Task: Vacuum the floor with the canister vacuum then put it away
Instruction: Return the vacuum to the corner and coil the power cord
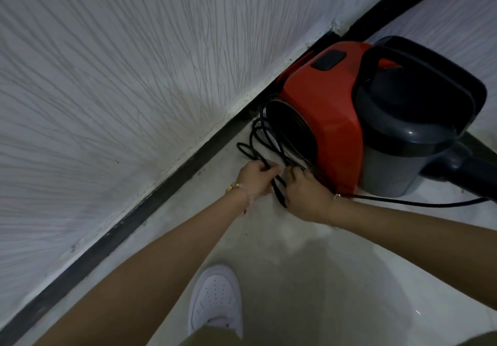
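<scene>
White shoe (215, 300), left hand (255, 177) and right hand (306, 192) gripping coiled black cord (278, 193), beside canister vacuum (330, 109)

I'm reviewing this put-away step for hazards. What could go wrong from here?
1. The cord lies in loose overlapping loops where the left hand and right hand hold it; pulling may tangle or knot it.
2. One strand trails off to the right across the floor, where a foot might catch it.
3. Tugging the bundle might shift the vacuum standing by the wall.
</scene>
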A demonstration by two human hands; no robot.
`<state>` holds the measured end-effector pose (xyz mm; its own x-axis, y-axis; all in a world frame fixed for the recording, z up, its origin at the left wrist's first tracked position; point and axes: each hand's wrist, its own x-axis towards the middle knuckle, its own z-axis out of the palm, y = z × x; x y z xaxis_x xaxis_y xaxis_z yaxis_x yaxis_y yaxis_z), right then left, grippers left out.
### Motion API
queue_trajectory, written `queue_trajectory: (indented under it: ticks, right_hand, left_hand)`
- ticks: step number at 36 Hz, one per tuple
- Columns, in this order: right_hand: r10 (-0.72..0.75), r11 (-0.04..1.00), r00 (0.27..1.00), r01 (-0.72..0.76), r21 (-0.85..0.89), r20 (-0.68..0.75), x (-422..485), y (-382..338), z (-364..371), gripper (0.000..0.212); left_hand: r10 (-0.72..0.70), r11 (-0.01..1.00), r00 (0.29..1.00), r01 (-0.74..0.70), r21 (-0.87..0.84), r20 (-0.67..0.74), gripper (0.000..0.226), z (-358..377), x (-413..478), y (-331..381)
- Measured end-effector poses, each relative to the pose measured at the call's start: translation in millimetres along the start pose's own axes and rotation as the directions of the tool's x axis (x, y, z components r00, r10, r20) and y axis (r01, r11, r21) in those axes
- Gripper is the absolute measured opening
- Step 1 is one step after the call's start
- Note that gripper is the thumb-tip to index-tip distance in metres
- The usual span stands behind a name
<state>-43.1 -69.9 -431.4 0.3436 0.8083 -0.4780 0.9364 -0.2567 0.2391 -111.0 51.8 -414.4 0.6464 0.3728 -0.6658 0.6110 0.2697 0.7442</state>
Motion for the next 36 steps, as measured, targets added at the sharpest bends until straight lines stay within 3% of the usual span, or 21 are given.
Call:
queue_trajectory:
  ticks: [2,4,5,7,9,11,13,15,17,19,22,25,27,32,36]
  right_hand:
    - [-0.032,0.995,0.999,0.029,0.091,0.031,-7,-6,-4,0.043]
    - [-0.076,0.985,0.995,0.066,0.160,0.058,-12,-8,-12,0.061]
    - [-0.090,0.981,0.996,0.084,0.176,0.025,-13,-8,-10,0.058]
    - [0.005,0.953,1.000,0.000,0.304,-0.017,-20,-7,-16,0.029]
    - [0.058,0.903,0.994,-0.013,0.429,-0.091,-24,-5,-17,0.027]
    - [0.135,0.900,0.968,-0.031,0.435,-0.211,-26,1,-13,0.032]
    - [0.170,0.922,0.930,-0.033,0.386,-0.326,-32,7,-19,0.023]
    - [0.152,0.932,0.885,0.021,0.362,-0.441,-35,16,-23,0.025]
    - [0.076,0.905,0.886,0.132,0.404,-0.458,-40,19,-29,0.020]
    - [-0.035,0.852,0.946,0.197,0.485,-0.322,-45,15,-30,0.017]
    - [-0.139,0.772,0.989,0.135,0.621,-0.042,-55,-2,-26,0.028]
    - [-0.264,0.625,0.953,0.053,0.779,0.146,-61,-22,-19,0.035]
    - [-0.348,0.589,0.903,0.003,0.808,0.251,-61,-31,-14,0.043]
    - [-0.303,0.609,0.911,-0.043,0.792,0.282,-55,-33,-10,0.048]
    - [-0.221,0.677,0.943,-0.035,0.736,0.248,-50,-30,-8,0.030]
  left_hand:
    - [0.036,0.996,0.998,-0.030,0.086,-0.061,0.028,3,3,-3]
    - [0.024,0.994,0.996,-0.016,0.104,-0.081,0.032,7,3,-2]
    - [0.014,0.995,0.996,-0.005,0.103,-0.088,0.033,8,4,-1]
    - [-0.002,0.996,0.995,0.011,0.085,-0.104,0.033,11,6,0]
    - [-0.031,0.999,0.992,0.034,0.022,-0.124,0.030,14,5,3]
    - [-0.066,0.993,0.991,0.054,-0.106,-0.116,0.026,16,6,2]
    - [-0.098,0.969,0.990,0.072,-0.237,-0.099,0.022,19,3,3]
    - [-0.095,0.964,0.991,0.067,-0.258,-0.097,0.017,23,3,1]
    - [-0.081,0.971,0.992,0.057,-0.232,-0.096,0.017,23,3,0]
    - [-0.078,0.964,0.994,0.055,-0.261,-0.077,0.018,22,1,2]
    - [-0.082,0.955,0.996,0.067,-0.289,-0.041,0.012,18,-5,6]
    - [-0.078,0.960,0.996,0.065,-0.271,-0.038,0.010,11,-8,5]
    - [-0.087,0.971,0.994,0.071,-0.229,-0.060,0.007,3,-9,3]
    - [-0.089,0.978,0.988,0.063,-0.198,-0.125,0.009,-14,-13,-6]
    - [-0.088,0.979,0.985,0.058,-0.197,-0.147,0.009,-25,-16,-12]
